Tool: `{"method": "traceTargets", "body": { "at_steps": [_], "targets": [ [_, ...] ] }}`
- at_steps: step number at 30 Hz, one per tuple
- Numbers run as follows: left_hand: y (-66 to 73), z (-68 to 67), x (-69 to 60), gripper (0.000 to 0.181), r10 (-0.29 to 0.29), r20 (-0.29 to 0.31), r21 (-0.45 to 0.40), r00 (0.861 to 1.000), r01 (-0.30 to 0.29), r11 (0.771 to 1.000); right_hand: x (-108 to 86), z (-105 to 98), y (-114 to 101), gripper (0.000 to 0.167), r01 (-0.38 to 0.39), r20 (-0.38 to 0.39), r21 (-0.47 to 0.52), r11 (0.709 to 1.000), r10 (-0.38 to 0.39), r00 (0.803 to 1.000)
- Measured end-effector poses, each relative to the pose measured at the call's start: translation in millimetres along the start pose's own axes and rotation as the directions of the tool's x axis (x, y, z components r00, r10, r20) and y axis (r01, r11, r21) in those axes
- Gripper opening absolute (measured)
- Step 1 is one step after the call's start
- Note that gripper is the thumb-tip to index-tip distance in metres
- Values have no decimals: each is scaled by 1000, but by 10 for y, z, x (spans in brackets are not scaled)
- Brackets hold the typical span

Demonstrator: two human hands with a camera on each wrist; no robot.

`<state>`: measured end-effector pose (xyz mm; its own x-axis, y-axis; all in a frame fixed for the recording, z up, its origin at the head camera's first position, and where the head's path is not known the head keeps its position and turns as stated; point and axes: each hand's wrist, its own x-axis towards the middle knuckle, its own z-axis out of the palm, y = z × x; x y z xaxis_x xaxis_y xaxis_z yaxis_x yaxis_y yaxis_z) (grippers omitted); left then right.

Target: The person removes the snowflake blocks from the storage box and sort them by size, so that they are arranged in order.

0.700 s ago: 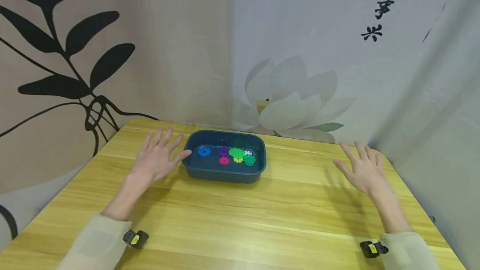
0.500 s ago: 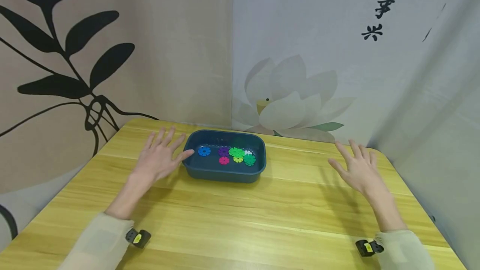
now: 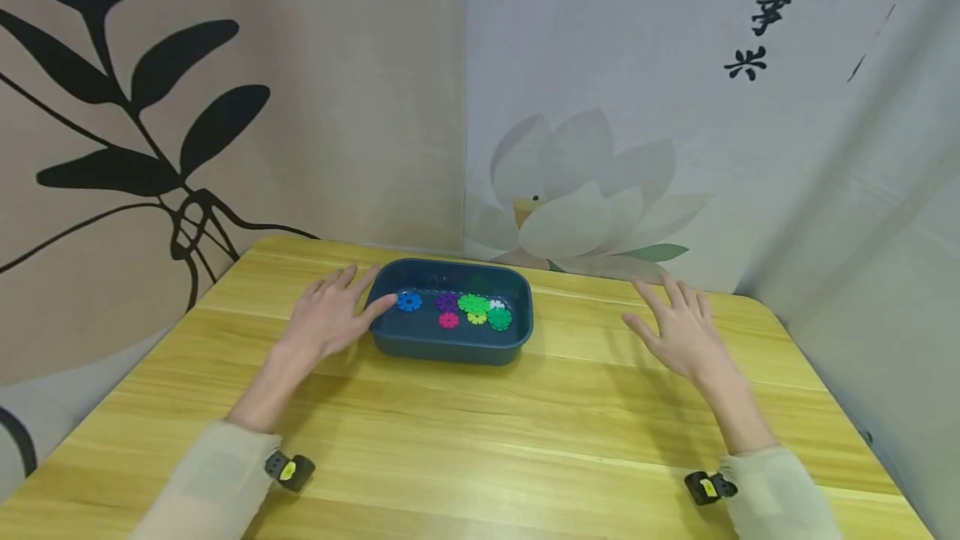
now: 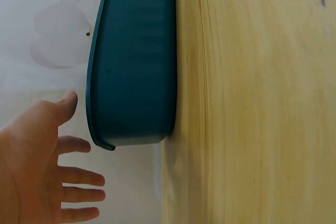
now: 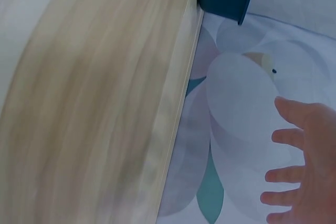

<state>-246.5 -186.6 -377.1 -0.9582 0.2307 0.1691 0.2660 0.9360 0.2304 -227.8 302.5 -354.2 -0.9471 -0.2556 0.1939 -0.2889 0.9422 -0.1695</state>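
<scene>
A dark blue-green tray stands near the table's back edge, holding several notched discs: a blue one, a purple one, a pink one, and green, yellow and white ones at its right. My left hand is at the tray's left end, fingers spread, thumb over the rim in the head view; the left wrist view shows this hand beside the tray wall with a gap. Well right of the tray, my right hand hovers with spread fingers, holding nothing; the right wrist view shows it too.
The wooden table extends in front of the tray and between the forearms. Behind it hangs a curtain with printed leaves, a lotus and characters. Another curtain runs along the right side. A black wrist camera is on each sleeve.
My right hand has moved left, towards the tray. My left hand has shifted slightly right, its thumb reaching further over the tray's left end. The tray and discs have stayed in place.
</scene>
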Motion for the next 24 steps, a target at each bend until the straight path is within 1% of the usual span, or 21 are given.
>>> {"method": "traceTargets", "body": {
  "at_steps": [4,6,14,18,24],
  "targets": [
    [9,33,25,77,-16,-18,-50,1000,15,999,49,18,-98,66,37,-4,-11,999,-37,999],
    [9,46,42,77,-26,-15,-74,1000,25,997,71,30,-143,65,49,-3,-10,999,-49,999],
    [30,39,100,82,-67,36,-146,997,71,987,155,89,-286,64,70,-2,13,997,-70,998],
    [31,44,118,75,-78,39,-178,996,84,980,207,118,-352,63,95,-8,32,995,-95,995],
    [0,78,133,68,-91,23,-251,996,94,963,289,145,-460,63,115,-2,97,989,-116,993]
  ]
}}
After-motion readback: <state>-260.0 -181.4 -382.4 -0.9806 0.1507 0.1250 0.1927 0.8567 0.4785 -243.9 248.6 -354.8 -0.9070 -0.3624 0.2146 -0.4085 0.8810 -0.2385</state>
